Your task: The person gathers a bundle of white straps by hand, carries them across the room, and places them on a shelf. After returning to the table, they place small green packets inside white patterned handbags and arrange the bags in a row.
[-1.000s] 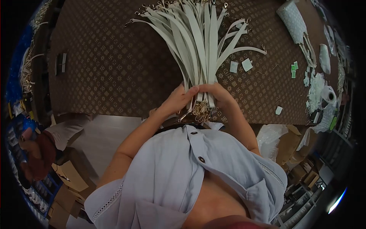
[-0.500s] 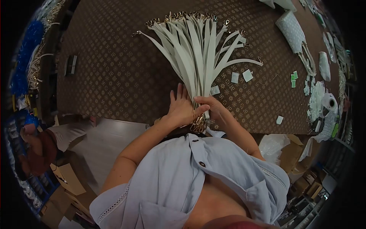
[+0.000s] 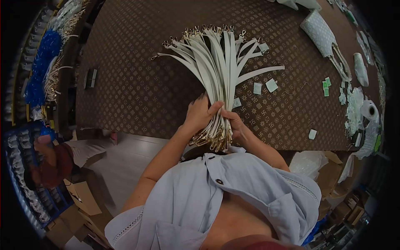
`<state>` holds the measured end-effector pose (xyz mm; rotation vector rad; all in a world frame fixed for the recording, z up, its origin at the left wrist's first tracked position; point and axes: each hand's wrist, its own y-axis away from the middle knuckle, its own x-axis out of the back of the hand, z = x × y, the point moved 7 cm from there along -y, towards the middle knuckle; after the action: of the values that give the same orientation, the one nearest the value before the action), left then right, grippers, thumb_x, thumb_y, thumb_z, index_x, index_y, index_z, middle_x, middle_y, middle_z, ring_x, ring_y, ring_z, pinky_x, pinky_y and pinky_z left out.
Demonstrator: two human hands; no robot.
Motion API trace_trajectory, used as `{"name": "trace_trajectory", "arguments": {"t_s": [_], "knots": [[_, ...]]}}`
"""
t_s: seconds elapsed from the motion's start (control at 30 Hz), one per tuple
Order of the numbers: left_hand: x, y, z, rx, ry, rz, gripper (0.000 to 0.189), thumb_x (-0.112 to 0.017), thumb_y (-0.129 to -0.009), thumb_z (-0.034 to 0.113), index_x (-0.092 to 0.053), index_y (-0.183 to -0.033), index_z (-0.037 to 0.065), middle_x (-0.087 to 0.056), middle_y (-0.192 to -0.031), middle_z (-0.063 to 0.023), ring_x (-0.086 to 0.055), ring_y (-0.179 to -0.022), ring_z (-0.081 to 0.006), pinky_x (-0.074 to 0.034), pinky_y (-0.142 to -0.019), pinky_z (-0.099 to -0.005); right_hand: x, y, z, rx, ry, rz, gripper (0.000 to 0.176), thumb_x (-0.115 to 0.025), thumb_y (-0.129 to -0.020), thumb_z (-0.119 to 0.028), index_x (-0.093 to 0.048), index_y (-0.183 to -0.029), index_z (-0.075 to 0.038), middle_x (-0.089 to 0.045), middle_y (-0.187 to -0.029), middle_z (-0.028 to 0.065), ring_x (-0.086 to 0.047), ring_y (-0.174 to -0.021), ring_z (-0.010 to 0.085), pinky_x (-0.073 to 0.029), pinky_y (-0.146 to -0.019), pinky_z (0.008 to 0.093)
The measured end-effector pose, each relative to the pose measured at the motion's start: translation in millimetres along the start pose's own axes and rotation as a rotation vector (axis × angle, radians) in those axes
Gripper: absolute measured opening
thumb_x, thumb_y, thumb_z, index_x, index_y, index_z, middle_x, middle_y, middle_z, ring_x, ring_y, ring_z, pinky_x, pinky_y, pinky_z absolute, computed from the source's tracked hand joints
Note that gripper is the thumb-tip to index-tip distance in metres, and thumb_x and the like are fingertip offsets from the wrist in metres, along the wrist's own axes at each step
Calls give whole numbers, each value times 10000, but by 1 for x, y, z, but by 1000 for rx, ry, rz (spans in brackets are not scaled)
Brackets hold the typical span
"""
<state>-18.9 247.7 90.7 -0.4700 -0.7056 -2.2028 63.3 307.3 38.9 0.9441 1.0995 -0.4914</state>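
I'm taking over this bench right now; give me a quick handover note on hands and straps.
Left hand: shut around the straps at their near ends.
Right hand: grips the same bundle from the other side.
Straps: near ends and clasps bunched at the table edge; far ends fanned over the table.
Done: near ends in one grip.
Left: far ends splayed, uneven.
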Motion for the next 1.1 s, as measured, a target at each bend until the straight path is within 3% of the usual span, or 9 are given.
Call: {"name": "trace_trajectory", "arguments": {"t_s": [0.17, 0.43, 0.5, 0.53, 0.6, 0.63, 0.9, 1.0, 1.1], "knots": [[-5, 14, 9, -82, -485, 152, 624, -298, -889, 536, -429, -1250, 44, -495, -1213, -154, -363, -1199, -368, -161, -972, -590, -2, -3, -2, 46, -22, -102, 339, -617, -794, -155, -520, -1073, 10, -609, -986, 156, -617, -889, 280, -499, -824, 468], [-1, 8, 10, -59, -700, 332, 584, -280, -907, 500, -487, -1204, 42, -496, -1211, -146, -416, -1140, -362, -222, -963, -563, -10, -6, -26, 67, 211, 32, 330, -638, -765, -144, -539, -1035, 16, -626, -906, 149, -634, -810, 263, -525, -763, 437], [-8, 2, -5, 149, 14, 30, 567, -303, -929, 459, -474, -1209, -3, -499, -1215, -164, -455, -1128, -327, -294, -974, -458, -9, -7, -32, 129, 257, 81, 341, -655, -748, -164, -549, -1004, 34, -627, -859, 143, -635, -774, 248, -534, -728, 406], [-6, 1, -7, 135, 10, 30, 567, -303, -929, 459, -474, -1209, -3, -499, -1215, -164, -455, -1128, -327, -294, -974, -458, -13, -5, -35, 142, 263, 75, 341, -655, -748, -164, -549, -1004, 34, -627, -859, 143, -635, -774, 248, -534, -728, 406], [13, 4, -5, -75, 671, 218, 570, -333, -941, 424, -435, -1225, -60, -477, -1248, -176, -456, -1154, -274, -326, -973, -342, -26, 2, -45, 204, 331, 67, 330, -633, -750, -158, -553, -1010, 29, -626, -865, 138, -634, -732, 233, -542, -700, 399], [24, 6, -14, -23, 593, 306, 590, -298, -947, 429, -435, -1232, -69, -509, -1207, -137, -453, -1135, -202, -317, -977, -308, -35, 5, -52, 236, 344, 71, 337, -657, -725, -160, -560, -981, 35, -622, -836, 133, -627, -723, 225, -541, -682, 382], [53, 20, -128, 81, 683, 243, 404, -455, -925, 285, -519, -1149, -45, -577, -1091, -91, -531, -1021, -153, -387, -909, -260, -203, 129, -115, 1010, 1197, 167, 444, -670, -679, -240, -560, -992, 54, -609, -795, 145, -616, -728, 224, -522, -684, 351], [60, 34, -149, 108, 565, 143, 342, -496, -909, 227, -535, -1127, -33, -586, -1069, -73, -537, -1001, -127, -401, -877, -227, -241, 204, -81, 1195, 1419, 224, 448, -607, -724, -332, -553, -984, 30, -566, -737, 118, -557, -658, 197, -489, -651, 317], [70, 38, -159, 3, 604, 11, 327, -513, -900, 228, -541, -1123, -9, -595, -1047, -56, -546, -955, -118, -418, -841, -229, -275, 283, 2, 1650, 1442, 372, 470, -593, -729, -382, -536, -990, 4, -508, -795, 76, -454, -653, 155, -418, -660, 315]]}}
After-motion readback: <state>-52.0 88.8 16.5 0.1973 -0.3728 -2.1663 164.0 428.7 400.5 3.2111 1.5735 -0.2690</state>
